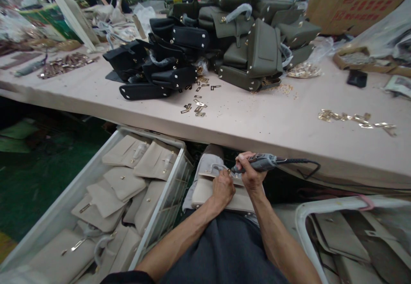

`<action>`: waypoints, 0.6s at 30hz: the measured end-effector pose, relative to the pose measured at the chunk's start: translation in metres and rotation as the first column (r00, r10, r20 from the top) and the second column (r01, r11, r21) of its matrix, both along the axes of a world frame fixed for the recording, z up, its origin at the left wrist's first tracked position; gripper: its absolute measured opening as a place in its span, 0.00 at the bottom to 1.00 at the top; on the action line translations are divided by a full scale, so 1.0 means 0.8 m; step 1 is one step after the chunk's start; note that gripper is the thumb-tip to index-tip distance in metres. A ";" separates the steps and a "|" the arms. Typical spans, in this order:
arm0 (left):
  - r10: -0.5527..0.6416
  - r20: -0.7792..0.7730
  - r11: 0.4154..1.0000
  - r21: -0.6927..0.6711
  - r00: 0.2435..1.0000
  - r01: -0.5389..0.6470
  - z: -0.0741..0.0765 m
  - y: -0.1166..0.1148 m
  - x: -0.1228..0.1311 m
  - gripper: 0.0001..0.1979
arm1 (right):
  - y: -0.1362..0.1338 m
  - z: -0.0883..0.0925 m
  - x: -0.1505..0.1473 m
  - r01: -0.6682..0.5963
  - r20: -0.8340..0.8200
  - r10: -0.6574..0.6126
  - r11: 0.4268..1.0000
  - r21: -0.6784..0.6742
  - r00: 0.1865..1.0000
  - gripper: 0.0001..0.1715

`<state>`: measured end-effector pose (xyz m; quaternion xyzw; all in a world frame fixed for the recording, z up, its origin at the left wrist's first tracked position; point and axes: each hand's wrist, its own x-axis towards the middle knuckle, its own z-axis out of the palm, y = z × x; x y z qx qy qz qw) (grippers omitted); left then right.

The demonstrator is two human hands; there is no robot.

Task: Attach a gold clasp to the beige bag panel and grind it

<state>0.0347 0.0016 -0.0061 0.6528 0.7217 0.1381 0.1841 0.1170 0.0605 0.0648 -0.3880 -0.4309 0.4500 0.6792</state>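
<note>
A beige handbag (205, 192) rests on my lap, below the table edge. My left hand (223, 188) is closed on the top of the bag, pinching it near the handle. My right hand (250, 173) grips a grey corded rotary tool (263, 162), holding it level with its tip pointing left at the bag's top, right beside my left fingers. The tool's black cable (305, 164) loops off to the right under the table.
A white crate (160, 215) of beige bags stands at my left, another white bin (308, 215) at my right. On the pink table (257, 121) lie black bags (160, 68), olive bags (257, 48) and scattered gold metal fittings (197, 106).
</note>
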 end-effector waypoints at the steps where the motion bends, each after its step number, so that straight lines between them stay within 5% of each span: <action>1: 0.001 -0.005 1.000 -0.013 1.000 -0.001 0.001 0.000 0.000 0.11 | -0.003 0.000 0.000 -0.021 0.041 0.021 1.000 0.012 0.999 0.16; 18: -0.001 0.024 1.000 0.013 1.000 0.001 -0.022 -0.002 -0.001 0.15 | -0.021 0.004 -0.001 -0.112 0.288 0.088 0.991 0.067 0.954 0.19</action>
